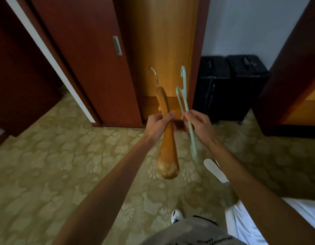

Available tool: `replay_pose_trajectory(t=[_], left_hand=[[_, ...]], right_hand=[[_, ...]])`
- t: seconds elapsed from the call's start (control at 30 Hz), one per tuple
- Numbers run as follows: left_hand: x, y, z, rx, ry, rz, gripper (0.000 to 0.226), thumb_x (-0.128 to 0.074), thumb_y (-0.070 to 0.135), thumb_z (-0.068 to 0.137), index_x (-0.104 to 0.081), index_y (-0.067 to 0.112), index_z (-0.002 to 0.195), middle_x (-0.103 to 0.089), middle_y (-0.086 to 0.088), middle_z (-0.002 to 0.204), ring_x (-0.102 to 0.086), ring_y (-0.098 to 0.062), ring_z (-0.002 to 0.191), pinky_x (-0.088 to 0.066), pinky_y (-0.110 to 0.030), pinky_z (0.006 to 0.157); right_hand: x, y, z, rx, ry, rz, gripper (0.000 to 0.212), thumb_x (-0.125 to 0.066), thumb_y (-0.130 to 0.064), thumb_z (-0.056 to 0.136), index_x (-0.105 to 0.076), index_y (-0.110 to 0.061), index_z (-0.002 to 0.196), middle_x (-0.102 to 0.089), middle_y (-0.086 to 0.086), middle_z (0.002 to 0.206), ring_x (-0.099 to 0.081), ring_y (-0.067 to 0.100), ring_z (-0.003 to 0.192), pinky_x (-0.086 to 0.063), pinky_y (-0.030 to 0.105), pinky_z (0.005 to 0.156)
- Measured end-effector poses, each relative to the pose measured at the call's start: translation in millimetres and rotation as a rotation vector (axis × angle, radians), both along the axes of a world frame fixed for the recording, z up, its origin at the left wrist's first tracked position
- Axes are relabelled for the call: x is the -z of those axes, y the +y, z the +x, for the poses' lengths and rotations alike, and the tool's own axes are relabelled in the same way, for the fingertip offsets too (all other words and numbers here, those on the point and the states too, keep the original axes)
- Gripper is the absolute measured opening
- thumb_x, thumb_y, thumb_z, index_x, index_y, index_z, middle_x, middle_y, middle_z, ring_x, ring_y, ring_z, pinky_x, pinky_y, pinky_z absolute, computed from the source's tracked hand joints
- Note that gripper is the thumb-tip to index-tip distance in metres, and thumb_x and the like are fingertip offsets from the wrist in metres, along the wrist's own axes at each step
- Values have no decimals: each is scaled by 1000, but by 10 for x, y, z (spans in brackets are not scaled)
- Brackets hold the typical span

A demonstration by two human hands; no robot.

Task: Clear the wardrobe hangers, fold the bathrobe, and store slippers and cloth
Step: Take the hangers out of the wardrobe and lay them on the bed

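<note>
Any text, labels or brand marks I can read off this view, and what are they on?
Only one: small dark print on the grey garment at the bottom edge, too blurred to read.
None shows on the wooden hanger, the green plastic hangers, the black suitcases or the wardrobe door.

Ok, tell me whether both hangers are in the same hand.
No: the left hand holds the wooden hanger, while the right hand holds the pale green plastic hanger.
</note>
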State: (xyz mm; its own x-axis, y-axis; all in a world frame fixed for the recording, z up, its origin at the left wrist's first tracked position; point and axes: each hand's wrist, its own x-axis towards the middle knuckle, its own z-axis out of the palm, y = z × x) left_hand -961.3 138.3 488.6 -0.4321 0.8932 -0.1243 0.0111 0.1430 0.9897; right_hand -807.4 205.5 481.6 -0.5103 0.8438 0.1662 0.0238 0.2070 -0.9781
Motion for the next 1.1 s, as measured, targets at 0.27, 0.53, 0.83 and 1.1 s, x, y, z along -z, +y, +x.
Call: replay_pose_trajectory(t=[0.27,0.53,0.83,1.1], left_hand=[[-63,1192,-1399,-27,-29,17,53,-68,42,92,-71,-11,88,-70,-17,69,-62,-27,63,-51,-44,70],[-155,2602,-2939,64,33,104,43,-65,39,95,-71,9,65,-66,-11,60,-61,-20,57,-50,-34,67],[-856,4414,-4368,287,106,151,40,-66,44,94,-72,11,72,-72,-16,69,-60,-32,63,-47,-42,67],[-1814,5907,-4931,402,206,250,41,-65,50,92,-74,13,77,-74,-17,74,-64,-28,68,-52,-41,74]], right_hand=[[-113,1288,-1451,-56,-8,-7,27,-52,-40,95,-68,-23,81,-57,-18,62,-51,6,67,-40,32,72],[-146,2542,-2960,-29,79,-66,32,-53,-37,94,-65,-10,85,-50,-9,59,-45,7,56,-39,21,57],[-772,4073,-4201,126,100,-55,31,-49,-24,104,-64,-4,86,-47,5,62,-44,11,53,-38,22,55],[-1859,5401,-4793,207,185,79,31,-46,-21,105,-61,-6,82,-44,12,62,-44,19,48,-41,23,46]])
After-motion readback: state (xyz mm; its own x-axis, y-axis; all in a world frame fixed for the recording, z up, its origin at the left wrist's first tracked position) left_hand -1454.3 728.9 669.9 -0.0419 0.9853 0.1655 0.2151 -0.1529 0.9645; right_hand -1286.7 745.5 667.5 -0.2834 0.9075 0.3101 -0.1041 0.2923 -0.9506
